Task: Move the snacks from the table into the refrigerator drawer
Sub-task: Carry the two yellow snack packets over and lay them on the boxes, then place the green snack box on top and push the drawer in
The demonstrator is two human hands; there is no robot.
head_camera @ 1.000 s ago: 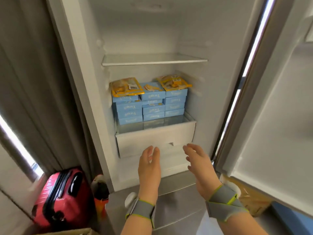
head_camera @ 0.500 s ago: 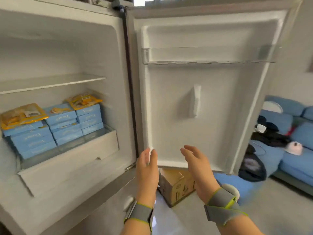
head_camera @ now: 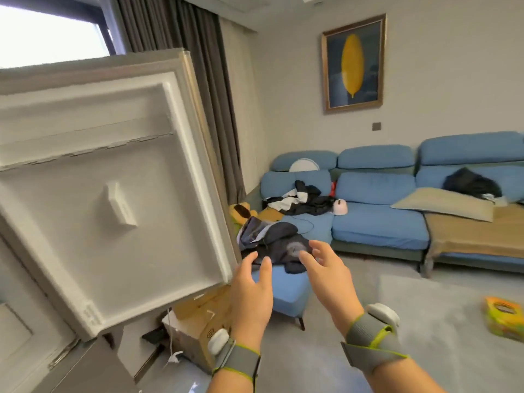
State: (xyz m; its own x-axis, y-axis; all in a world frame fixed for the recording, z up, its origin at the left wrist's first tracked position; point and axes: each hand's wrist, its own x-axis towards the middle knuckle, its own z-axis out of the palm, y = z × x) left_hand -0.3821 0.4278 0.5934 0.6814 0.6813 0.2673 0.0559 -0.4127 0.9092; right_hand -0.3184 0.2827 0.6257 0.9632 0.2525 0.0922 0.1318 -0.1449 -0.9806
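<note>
Down at the lower left, under the open refrigerator door (head_camera: 113, 208), I see 1 cardboard box (head_camera: 204, 327) on the floor with its top flaps loose; I cannot tell what is inside it. I see the door from its white inner side, and its moulded rack is too blurred for me to read any contents.

Ahead of the door a blue footstool (head_camera: 286, 293) carries a heap of dark clothes (head_camera: 278, 242), and more clothes and a tan cushion lie on the long blue sofa (head_camera: 377, 222) along the wall.

I have 2 hands raised in front of the camera. The left hand (head_camera: 251, 296) sits just beside the door's lower corner, fingers straight and pointing away; the right hand (head_camera: 331, 282) is a little apart from it, fingers loosely spread. The grip of each is wide and holds nothing. Both wrists wear grey bands edged in green.

The task's thing I can see is 1 yellow-green snack pack (head_camera: 503, 319), lying flat on the grey tabletop (head_camera: 425, 321) at the far right edge of view. It is well apart from the right hand, off to its right and lower in frame, and farther again from the left.
</note>
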